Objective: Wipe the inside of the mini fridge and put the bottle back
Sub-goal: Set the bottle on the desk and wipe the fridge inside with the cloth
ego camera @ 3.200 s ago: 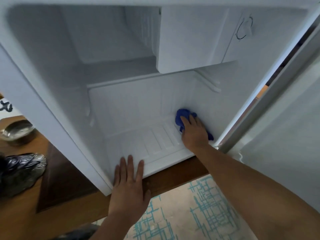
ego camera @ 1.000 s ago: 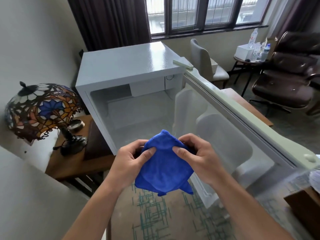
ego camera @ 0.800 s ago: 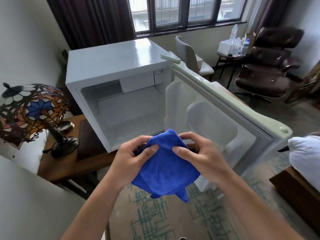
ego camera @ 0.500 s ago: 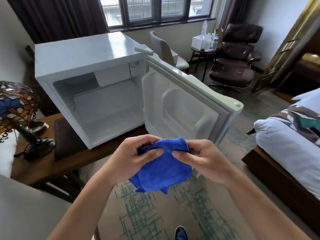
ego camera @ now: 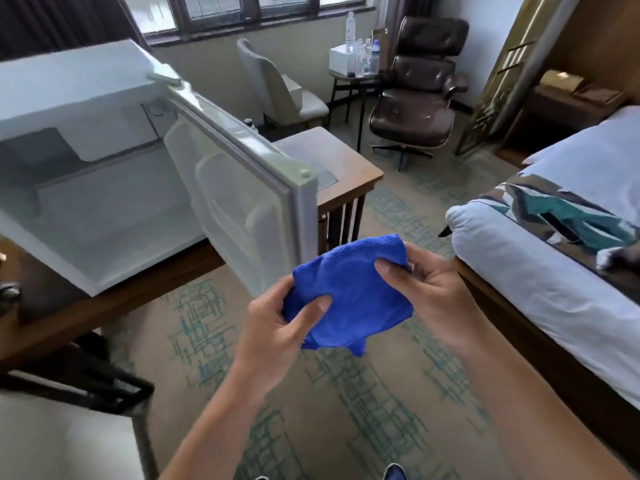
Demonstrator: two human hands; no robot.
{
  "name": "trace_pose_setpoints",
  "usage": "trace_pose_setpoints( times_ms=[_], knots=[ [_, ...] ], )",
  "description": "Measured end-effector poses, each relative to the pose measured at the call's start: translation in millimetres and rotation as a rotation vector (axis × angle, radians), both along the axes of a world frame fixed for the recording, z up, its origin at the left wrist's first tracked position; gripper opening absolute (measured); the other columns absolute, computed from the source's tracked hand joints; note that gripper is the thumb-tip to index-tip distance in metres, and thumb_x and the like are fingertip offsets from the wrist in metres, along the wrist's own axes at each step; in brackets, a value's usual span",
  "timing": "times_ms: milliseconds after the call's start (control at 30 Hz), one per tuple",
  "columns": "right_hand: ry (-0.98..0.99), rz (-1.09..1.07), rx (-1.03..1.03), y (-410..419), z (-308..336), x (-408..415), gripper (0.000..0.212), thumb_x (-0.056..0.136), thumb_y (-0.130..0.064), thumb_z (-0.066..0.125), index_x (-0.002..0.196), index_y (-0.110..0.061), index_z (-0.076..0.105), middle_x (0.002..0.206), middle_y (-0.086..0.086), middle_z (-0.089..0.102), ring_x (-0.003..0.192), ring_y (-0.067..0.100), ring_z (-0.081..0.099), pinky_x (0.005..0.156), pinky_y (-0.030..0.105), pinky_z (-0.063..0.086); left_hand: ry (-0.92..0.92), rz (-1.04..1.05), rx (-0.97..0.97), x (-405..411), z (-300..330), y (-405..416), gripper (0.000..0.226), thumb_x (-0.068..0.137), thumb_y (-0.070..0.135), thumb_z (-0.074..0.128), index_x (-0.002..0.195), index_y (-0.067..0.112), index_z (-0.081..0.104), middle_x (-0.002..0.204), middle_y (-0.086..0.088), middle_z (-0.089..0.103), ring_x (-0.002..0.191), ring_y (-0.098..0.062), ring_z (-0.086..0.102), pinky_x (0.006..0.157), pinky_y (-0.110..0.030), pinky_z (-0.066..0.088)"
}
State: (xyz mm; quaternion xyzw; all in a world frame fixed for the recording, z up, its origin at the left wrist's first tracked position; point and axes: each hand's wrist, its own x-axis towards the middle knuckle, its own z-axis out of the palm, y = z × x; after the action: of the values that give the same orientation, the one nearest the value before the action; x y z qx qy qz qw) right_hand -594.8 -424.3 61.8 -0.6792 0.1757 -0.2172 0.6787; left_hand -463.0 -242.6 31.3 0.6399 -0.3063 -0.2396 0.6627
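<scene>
A folded blue cloth (ego camera: pixel 349 292) hangs in front of me above the carpet, held from both sides. My left hand (ego camera: pixel 277 327) pinches its lower left edge and my right hand (ego camera: pixel 426 285) grips its upper right corner. The white mini fridge (ego camera: pixel 69 88) stands on a wooden table (ego camera: pixel 349 178) to the left, its door (ego camera: pixel 249 188) swung wide and its inside bare. A clear bottle (ego camera: pixel 350 27) stands among other bottles on a small round side table (ego camera: pixel 353 76) by the window, far from my hands.
A bed (ego camera: pixel 540 271) with white linen runs along the right. A brown leather lounge chair (ego camera: pixel 415 95) and a pale chair (ego camera: pixel 277 88) stand near the window. Patterned carpet (ego camera: pixel 363 410) lies underfoot, and a dark stool frame (ego camera: pixel 104 382) sits at lower left.
I have stepped back from the fridge and turned right, so the fridge slid left and the bed came into view. The cloth left the fridge floor and both hands now hold it.
</scene>
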Motion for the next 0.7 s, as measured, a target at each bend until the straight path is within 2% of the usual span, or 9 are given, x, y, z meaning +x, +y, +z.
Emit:
trace_pose_setpoints(
  times_ms=[133, 233, 300, 367, 467, 600, 700],
  knots=[
    [0.040, -0.018, 0.062, -58.6, -7.4, -36.9, 0.025, 0.097, -0.025, 0.067, 0.116, -0.011, 0.074, 0.114, 0.022, 0.075, 0.100, 0.021, 0.067, 0.093, 0.045, 0.049, 0.024, 0.090, -0.018, -45.1, 2.8, -59.7, 0.014, 0.086, 0.029, 0.072, 0.099, 0.034, 0.075, 0.087, 0.007, 0.076, 0.075, -0.012, 0.069, 0.060, -0.036, 0.057],
    [0.057, -0.019, 0.087, -95.8, -13.4, -54.6, 0.026, 0.098, -0.015, 0.065, 0.123, -0.011, 0.070, 0.119, 0.022, 0.073, 0.103, 0.021, 0.069, 0.096, 0.045, 0.053, 0.053, 0.119, -0.018, -63.7, 3.2, -100.7, 0.013, 0.088, 0.031, 0.071, 0.100, 0.034, 0.075, 0.092, 0.001, 0.077, 0.083, -0.017, 0.071, 0.069, -0.047, 0.058],
    [0.063, -0.034, 0.109, -117.3, -17.4, -59.6, 0.037, 0.099, -0.005, 0.063, 0.132, -0.020, 0.065, 0.116, 0.021, 0.075, 0.102, 0.019, 0.071, 0.094, 0.039, 0.056, 0.087, 0.149, -0.045, -68.7, 1.6, -125.4, 0.014, 0.092, 0.029, 0.072, 0.104, 0.035, 0.075, 0.098, -0.001, 0.079, 0.090, -0.020, 0.073, 0.077, -0.045, 0.060],
    [0.079, -0.061, 0.110, -137.8, -21.6, -58.9, 0.047, 0.099, -0.002, 0.063, 0.133, -0.035, 0.063, 0.111, 0.020, 0.076, 0.099, 0.018, 0.072, 0.092, 0.035, 0.058, 0.136, 0.188, -0.064, -67.9, -1.1, -149.1, 0.019, 0.096, 0.022, 0.073, 0.108, 0.037, 0.075, 0.101, -0.002, 0.080, 0.094, -0.021, 0.075, 0.082, -0.042, 0.062],
    [0.087, -0.081, 0.122, -167.7, -30.1, -45.8, 0.046, 0.099, -0.003, 0.063, 0.130, -0.038, 0.064, 0.112, 0.015, 0.077, 0.103, 0.019, 0.073, 0.094, 0.037, 0.058, 0.132, 0.246, -0.046, -53.0, -13.6, -185.9, 0.025, 0.098, 0.012, 0.070, 0.106, 0.034, 0.076, 0.100, 0.000, 0.080, 0.094, -0.018, 0.074, 0.086, -0.043, 0.061],
    [0.082, -0.132, 0.122, -208.9, -43.5, -6.5, 0.040, 0.100, -0.001, 0.061, 0.131, -0.027, 0.063, 0.110, 0.009, 0.079, 0.101, 0.018, 0.073, 0.091, 0.034, 0.060, 0.059, 0.294, -0.014, -10.9, -23.8, -248.1, 0.025, 0.097, 0.010, 0.070, 0.103, 0.033, 0.077, 0.096, 0.010, 0.080, 0.089, -0.007, 0.072, 0.085, -0.033, 0.058],
    [0.078, -0.189, 0.033, -249.6, -51.8, 34.1, 0.039, 0.100, -0.005, 0.063, 0.127, -0.033, 0.065, 0.107, -0.001, 0.079, 0.100, 0.013, 0.074, 0.090, 0.032, 0.060, -0.035, 0.275, 0.000, 33.0, -20.9, -305.1, 0.029, 0.096, 0.006, 0.068, 0.100, 0.034, 0.075, 0.088, 0.021, 0.077, 0.085, 0.001, 0.070, 0.079, -0.020, 0.056]
  ],
)
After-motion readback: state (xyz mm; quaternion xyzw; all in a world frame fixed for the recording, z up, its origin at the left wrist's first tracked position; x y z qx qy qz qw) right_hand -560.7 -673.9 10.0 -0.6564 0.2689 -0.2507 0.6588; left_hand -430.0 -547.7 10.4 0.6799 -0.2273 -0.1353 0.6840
